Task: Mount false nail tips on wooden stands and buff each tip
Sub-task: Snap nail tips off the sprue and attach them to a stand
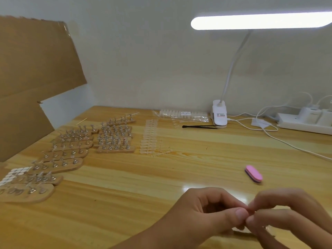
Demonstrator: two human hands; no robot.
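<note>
My left hand (pixel 203 212) and my right hand (pixel 287 212) meet fingertip to fingertip low at the front right, both with curled fingers pinching something small between them; what it is stays mostly hidden by the fingers. A pink buffer block (pixel 253 173) lies on the table just beyond the hands. Several wooden stands (pixel 71 153) with metal holders sit in rows at the left, and another group of stands (pixel 115 139) is nearer the middle. Strips of clear false nail tips (pixel 150 139) lie beside them.
A bag of nail tips (pixel 181 115) and black tweezers (pixel 199 126) lie near the wall. A clip lamp (pixel 219 112) stands at the back, with cables (pixel 287 141) and a power strip (pixel 305 123) to the right. Cardboard (pixel 32 69) stands at the left. White adhesive pads (pixel 12 174) lie at the far left.
</note>
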